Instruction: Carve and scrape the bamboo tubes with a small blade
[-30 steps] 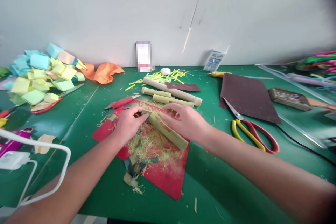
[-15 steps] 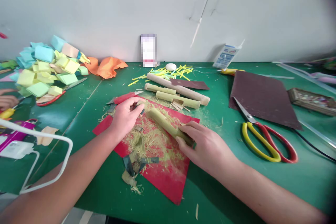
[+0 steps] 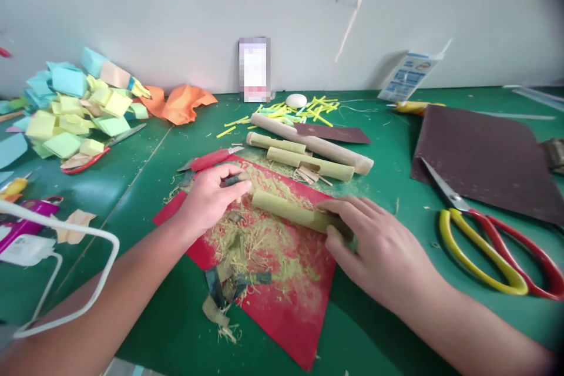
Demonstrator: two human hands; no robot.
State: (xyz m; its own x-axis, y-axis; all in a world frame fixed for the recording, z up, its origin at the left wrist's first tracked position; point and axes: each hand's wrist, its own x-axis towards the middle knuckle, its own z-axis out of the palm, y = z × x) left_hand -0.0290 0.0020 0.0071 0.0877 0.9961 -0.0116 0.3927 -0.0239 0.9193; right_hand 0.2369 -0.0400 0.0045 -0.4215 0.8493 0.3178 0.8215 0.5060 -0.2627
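My right hand (image 3: pixel 374 241) is wrapped over the near end of a pale green bamboo tube (image 3: pixel 288 211), whose other end points left across a red sheet (image 3: pixel 286 329). Pinched in my left hand (image 3: pixel 207 200) is a small piece of sandpaper (image 3: pixel 238 178), dark on one face and tan on the other, just off the tube's left end. Fine shavings (image 3: pixel 259 247) cover much of the sheet. Torn dark and tan scraps (image 3: pixel 215 288) lie at its lower left edge. A red-handled knife (image 3: pixel 214 160) rests behind my left hand.
Other cut bamboo pieces (image 3: pixel 317 165) and a longer pale stick (image 3: pixel 326 147) lie behind. Scissors (image 3: pixel 484 247) and a dark brown sheet (image 3: pixel 489 158) are at right. Coloured paper pieces (image 3: pixel 79 111) pile up left, near a white wire frame (image 3: pixel 112 258). A phone (image 3: pixel 254 70) leans on the wall.
The bamboo tube has swung to lie flatter, its held end shifting right with my right hand. My left hand keeps the sandpaper and has moved slightly. The view has shifted somewhat.
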